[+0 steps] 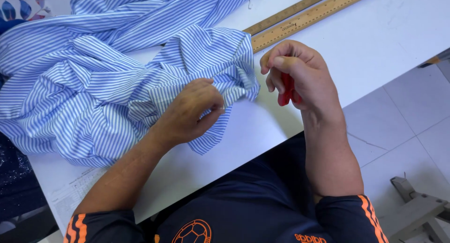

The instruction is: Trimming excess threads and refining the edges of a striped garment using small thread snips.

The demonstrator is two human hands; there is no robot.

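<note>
One striped cloth (117, 79) under left hand (190, 111)

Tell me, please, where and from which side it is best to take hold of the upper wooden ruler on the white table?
Grip the upper wooden ruler at its bare middle stretch, from above and the far side. It lies flat, the second ruler lies close along its near edge, and the striped fabric covers its left end.
</note>
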